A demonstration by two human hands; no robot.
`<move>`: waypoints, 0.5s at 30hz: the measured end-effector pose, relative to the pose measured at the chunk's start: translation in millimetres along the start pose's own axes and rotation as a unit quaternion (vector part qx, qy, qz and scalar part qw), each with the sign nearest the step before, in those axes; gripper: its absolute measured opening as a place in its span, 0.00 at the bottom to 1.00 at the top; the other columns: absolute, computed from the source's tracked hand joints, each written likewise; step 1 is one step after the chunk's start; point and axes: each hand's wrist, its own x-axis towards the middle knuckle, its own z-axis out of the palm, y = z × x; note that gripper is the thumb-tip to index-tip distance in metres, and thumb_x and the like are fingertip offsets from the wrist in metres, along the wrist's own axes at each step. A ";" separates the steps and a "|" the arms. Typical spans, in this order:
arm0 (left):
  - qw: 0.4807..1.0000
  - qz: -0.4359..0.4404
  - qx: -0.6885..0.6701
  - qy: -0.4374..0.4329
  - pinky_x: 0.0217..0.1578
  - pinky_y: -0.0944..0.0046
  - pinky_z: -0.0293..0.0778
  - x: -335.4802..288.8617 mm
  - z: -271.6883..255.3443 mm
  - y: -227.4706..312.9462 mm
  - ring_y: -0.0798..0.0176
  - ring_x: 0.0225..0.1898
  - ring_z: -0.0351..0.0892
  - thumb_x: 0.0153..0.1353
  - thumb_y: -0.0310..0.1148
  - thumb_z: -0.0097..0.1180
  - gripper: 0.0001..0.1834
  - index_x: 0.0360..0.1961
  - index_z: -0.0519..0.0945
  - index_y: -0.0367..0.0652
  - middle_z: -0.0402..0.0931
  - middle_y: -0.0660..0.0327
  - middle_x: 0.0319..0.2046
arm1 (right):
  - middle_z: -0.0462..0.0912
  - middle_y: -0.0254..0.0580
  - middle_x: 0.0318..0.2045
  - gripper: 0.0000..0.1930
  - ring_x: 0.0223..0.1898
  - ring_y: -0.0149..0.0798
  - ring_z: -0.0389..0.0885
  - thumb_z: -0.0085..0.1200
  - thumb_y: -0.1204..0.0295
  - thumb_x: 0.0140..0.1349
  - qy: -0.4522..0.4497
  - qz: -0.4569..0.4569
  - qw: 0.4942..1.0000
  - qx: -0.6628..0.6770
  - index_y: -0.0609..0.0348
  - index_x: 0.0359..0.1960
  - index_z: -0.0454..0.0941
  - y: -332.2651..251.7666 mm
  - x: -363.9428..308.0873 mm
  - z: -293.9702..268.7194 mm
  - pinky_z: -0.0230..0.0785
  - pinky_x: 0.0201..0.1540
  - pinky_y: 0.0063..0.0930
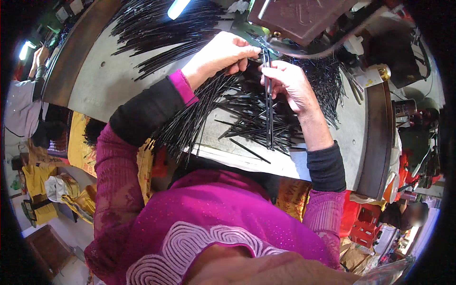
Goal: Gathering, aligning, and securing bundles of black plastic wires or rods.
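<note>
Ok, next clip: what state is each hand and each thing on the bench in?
left hand: closed around a bundle of thin black sticks.
bundle of black sticks: gripped, fanning out over the near bench edge.
right hand: pinching a few sticks.
pinched sticks: held upright under the machine head.
machine head: above the hands; running or not, cannot tell.
loose sticks: scattered on the grey bench.

Head view, steeply down, close over workbench (118, 80)

Bare bench (102, 80) lies open to the left; loose black rods (247, 121) (heaped thickly) and the machine head (304, 19) block ahead.
</note>
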 end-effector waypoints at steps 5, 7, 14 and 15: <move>1.000 0.019 0.007 0.001 0.12 0.78 0.55 -3.0 -0.9 3.9 0.80 0.12 0.62 0.58 0.42 0.55 0.15 0.32 0.80 0.40 0.70 0.68 0.14 | 0.78 0.34 0.20 0.11 0.18 0.25 0.73 0.55 0.64 0.55 0.016 0.010 0.999 0.028 0.59 0.29 0.76 -2.8 -1.8 2.3 0.66 0.20 0.18; 1.000 0.018 0.011 0.003 0.12 0.78 0.55 -4.2 0.4 6.3 0.80 0.12 0.62 0.59 0.42 0.54 0.15 0.32 0.80 0.40 0.70 0.68 0.14 | 0.78 0.34 0.20 0.10 0.18 0.25 0.73 0.55 0.64 0.55 0.020 0.010 0.999 0.031 0.59 0.29 0.76 -0.3 -1.3 3.6 0.65 0.19 0.18; 0.997 0.046 -0.047 -0.051 0.13 0.78 0.56 -1.7 0.2 4.0 0.78 0.12 0.63 0.61 0.41 0.51 0.17 0.40 0.77 0.37 0.73 0.64 0.20 | 0.77 0.34 0.20 0.10 0.17 0.24 0.71 0.57 0.67 0.53 0.063 -0.010 0.997 0.047 0.61 0.32 0.75 4.0 2.0 1.7 0.59 0.16 0.16; 0.997 0.028 -0.041 -0.065 0.13 0.78 0.59 -4.2 -1.8 6.2 0.76 0.13 0.66 0.61 0.40 0.50 0.17 0.43 0.75 0.36 0.74 0.62 0.22 | 0.78 0.35 0.21 0.11 0.16 0.23 0.70 0.58 0.68 0.54 0.061 -0.021 0.997 0.049 0.62 0.34 0.75 6.1 3.0 2.1 0.57 0.15 0.15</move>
